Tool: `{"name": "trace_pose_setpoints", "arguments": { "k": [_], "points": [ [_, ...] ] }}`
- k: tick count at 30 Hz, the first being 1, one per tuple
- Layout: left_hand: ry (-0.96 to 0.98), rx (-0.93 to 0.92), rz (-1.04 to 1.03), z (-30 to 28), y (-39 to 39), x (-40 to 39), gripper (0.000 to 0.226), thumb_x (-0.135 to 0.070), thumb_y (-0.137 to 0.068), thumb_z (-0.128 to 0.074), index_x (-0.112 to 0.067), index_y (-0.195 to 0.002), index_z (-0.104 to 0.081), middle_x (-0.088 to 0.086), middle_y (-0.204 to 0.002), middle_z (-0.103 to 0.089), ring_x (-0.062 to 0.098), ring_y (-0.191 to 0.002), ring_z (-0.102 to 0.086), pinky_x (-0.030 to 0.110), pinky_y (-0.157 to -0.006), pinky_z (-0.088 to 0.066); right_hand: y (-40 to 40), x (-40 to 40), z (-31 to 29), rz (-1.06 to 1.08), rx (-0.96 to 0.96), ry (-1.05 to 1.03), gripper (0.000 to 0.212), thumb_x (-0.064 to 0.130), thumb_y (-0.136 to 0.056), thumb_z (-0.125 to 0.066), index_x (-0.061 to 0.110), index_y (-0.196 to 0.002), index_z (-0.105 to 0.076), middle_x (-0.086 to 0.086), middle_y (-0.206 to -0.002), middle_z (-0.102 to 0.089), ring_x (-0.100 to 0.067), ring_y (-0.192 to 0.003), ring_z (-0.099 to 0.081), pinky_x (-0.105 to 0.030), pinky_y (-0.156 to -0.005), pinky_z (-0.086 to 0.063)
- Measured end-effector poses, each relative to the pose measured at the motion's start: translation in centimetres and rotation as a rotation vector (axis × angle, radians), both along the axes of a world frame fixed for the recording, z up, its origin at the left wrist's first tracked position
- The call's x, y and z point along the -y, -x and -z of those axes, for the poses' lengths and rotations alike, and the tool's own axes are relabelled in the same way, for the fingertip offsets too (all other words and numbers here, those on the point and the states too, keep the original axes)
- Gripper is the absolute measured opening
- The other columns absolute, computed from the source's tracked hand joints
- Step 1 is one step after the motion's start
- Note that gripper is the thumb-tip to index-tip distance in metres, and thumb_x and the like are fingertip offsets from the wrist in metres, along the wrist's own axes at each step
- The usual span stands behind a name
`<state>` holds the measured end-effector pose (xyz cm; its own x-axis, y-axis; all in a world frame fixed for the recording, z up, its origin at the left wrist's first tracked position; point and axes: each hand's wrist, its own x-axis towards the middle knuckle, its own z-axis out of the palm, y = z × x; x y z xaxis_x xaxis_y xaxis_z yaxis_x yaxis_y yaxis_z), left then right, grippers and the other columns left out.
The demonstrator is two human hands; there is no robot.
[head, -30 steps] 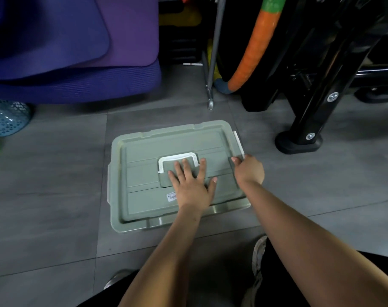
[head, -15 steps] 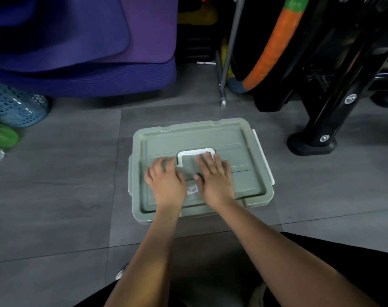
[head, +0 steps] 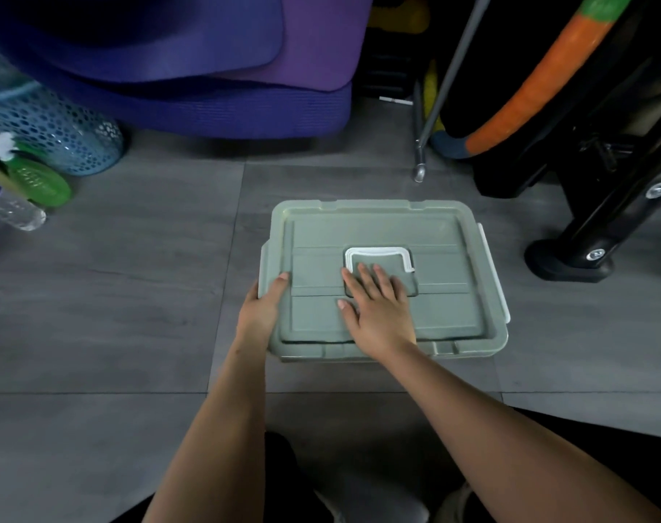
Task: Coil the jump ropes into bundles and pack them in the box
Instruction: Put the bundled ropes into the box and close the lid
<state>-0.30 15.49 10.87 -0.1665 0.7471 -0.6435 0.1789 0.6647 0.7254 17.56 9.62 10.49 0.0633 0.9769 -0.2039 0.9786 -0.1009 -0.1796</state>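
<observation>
The sage-green rectangular plastic storage box (head: pixel 381 277) sits on the grey tiled floor (head: pixel 114 296) with its matching lid seated on top, so no jump ropes can be seen (whether any are coiled inside cannot be told). The right hand (head: pixel 378 307) lies flat on the middle of the lid, fingers straight and spread, their tips reaching into the recess under the white folding carry handle (head: pixel 378 254). The left hand (head: pixel 263 309) is at the box's left edge, thumb on the lid's rim and fingers wrapped down over the side out of sight, apparently on a latch there; a white side clasp (head: pixel 493 273) shows on the opposite edge, well beyond the right hand. This looks like the closing step, pressing the lid down while the left side is fastened. The risk is a lid that only half seats: uneven pressure from the flat palm could leave the near-left corner proud, so the latch misses its catch. A hard pull by the left fingers could also slide the light box sideways toward the right hand, or pinch fingertips beneath the rim.
</observation>
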Motion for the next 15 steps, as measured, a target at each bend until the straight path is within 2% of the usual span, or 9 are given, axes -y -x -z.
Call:
{"name": "trace_pose_setpoints", "arguments": {
  "k": [3,5,7,9,11,13,15],
  "points": [
    [0.018,-0.169,0.083,0.4,0.0,-0.3,0.080,-0.062,-0.082,-0.055,-0.018,-0.145,-0.033,0.008,-0.131,-0.055,0.030,-0.114,-0.054,0.043,-0.099,-0.042,0.0,0.0,0.2,-0.003,-0.001,-0.012,0.071,0.056,-0.084,0.004,0.033,-0.149,-0.009,0.004,-0.158,-0.010,-0.019,-0.146,0.002,-0.042,-0.115,0.000],
    [0.021,-0.369,0.129,0.3,-0.3,-0.2,0.091,-0.066,-0.081,-0.050,-0.014,-0.149,-0.020,0.011,-0.135,-0.052,0.034,-0.122,-0.050,0.043,-0.099,-0.038,-0.1,0.0,0.2,-0.004,-0.004,-0.016,0.071,0.056,-0.084,0.003,0.032,-0.149,-0.011,0.003,-0.158,-0.011,-0.020,-0.146,0.000,-0.042,-0.116,-0.002],
    [-0.050,-0.692,0.156,-0.4,-0.7,0.2,0.091,-0.068,-0.079,-0.048,-0.009,-0.144,-0.026,0.015,-0.127,-0.056,0.036,-0.118,-0.050,0.042,-0.095,-0.037,0.0,0.0,0.3,0.001,-0.010,-0.029,0.071,0.056,-0.084,0.002,0.032,-0.149,-0.013,0.003,-0.158,-0.013,-0.020,-0.146,-0.001,-0.043,-0.115,-0.003],
    [-0.151,-0.914,0.204,-0.7,-1.1,0.6,0.079,-0.067,-0.080,-0.048,-0.003,-0.127,-0.044,0.019,-0.120,-0.056,0.036,-0.112,-0.048,0.042,-0.092,-0.033,0.0,0.0,0.3,0.003,-0.005,-0.033,0.071,0.056,-0.084,0.001,0.031,-0.149,-0.014,0.002,-0.158,-0.014,-0.021,-0.146,-0.002,-0.043,-0.115,-0.003],
    [-0.221,-0.921,0.208,-0.1,-1.1,0.6,0.070,-0.064,-0.083,-0.049,-0.002,-0.115,-0.055,0.019,-0.116,-0.056,0.035,-0.109,-0.046,0.042,-0.091,-0.033,0.0,0.0,0.3,0.001,-0.007,-0.038,0.071,0.056,-0.085,0.001,0.031,-0.149,-0.014,0.002,-0.158,-0.014,-0.021,-0.146,-0.003,-0.043,-0.116,-0.003],
    [-0.255,-0.736,0.137,0.2,-1.1,0.5,0.066,-0.060,-0.083,-0.054,-0.002,-0.113,-0.058,0.016,-0.118,-0.052,0.034,-0.106,-0.049,0.040,-0.087,-0.040,0.0,0.0,0.3,0.002,-0.007,-0.039,0.071,0.056,-0.085,0.000,0.031,-0.149,-0.014,0.002,-0.158,-0.015,-0.021,-0.146,-0.003,-0.043,-0.115,-0.003],
    [-0.300,-0.634,0.102,0.4,-1.0,0.4,0.058,-0.053,-0.084,-0.059,-0.001,-0.110,-0.059,0.013,-0.116,-0.052,0.030,-0.096,-0.055,0.033,-0.075,-0.043,0.0,-0.1,0.2,0.000,-0.012,-0.040,0.071,0.055,-0.085,0.000,0.031,-0.149,-0.015,0.001,-0.158,-0.015,-0.021,-0.146,-0.004,-0.043,-0.115,-0.004]
  ]
}}
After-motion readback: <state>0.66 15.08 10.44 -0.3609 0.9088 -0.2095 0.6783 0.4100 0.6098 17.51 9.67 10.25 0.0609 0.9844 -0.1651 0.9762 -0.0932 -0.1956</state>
